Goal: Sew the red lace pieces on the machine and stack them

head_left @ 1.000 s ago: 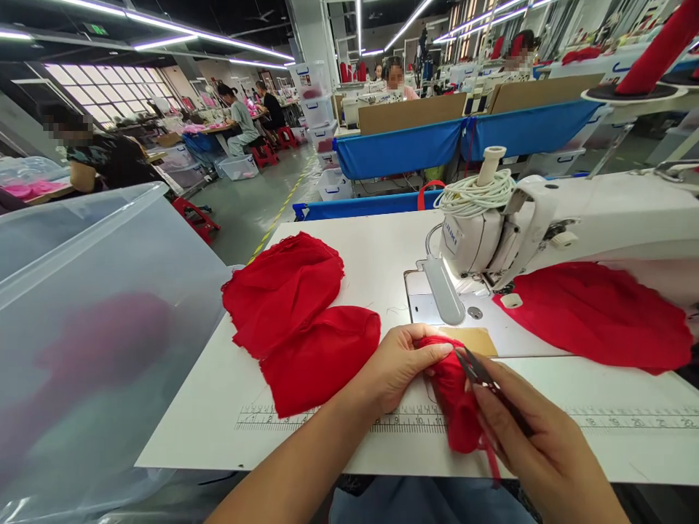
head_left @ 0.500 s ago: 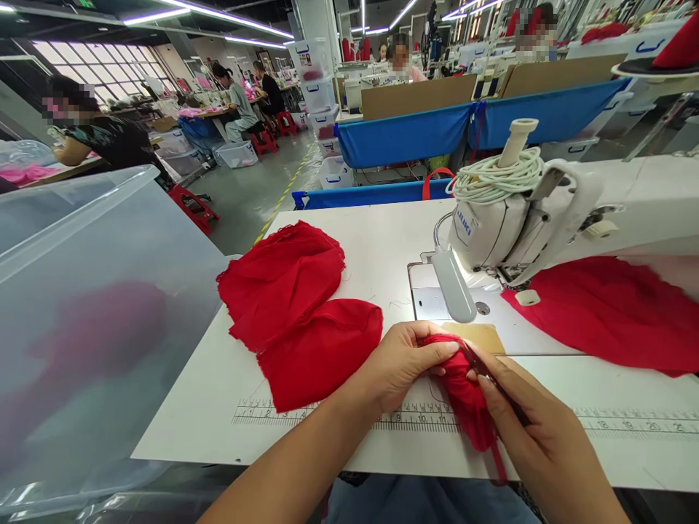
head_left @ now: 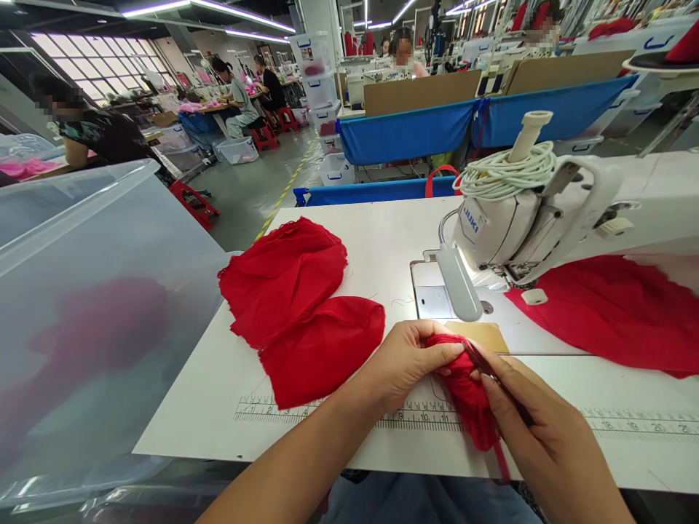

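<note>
My left hand (head_left: 407,364) pinches a gathered piece of red fabric (head_left: 474,407) between thumb and fingers, over the front of the white table. In my right hand (head_left: 538,422) is a slim dark metal tool (head_left: 499,386), tweezers or thread snips; I cannot tell which. Its tip touches the fabric close to my left thumb. A narrow red strip hangs from the bunched fabric past the table's front edge. To the left of my hands, two joined red fabric pieces (head_left: 306,291) with ruffled edges lie on the table.
A white sewing machine (head_left: 502,225) stands behind my hands, with more red fabric (head_left: 611,313) to its right. A ruler scale (head_left: 273,411) runs along the table (head_left: 382,233). A translucent plastic bin (head_left: 109,240) is on the left. People sit at other worktables beyond.
The view has shifted slightly. Both hands keep their hold on the red fabric and the metal tool, with barely any movement.
</note>
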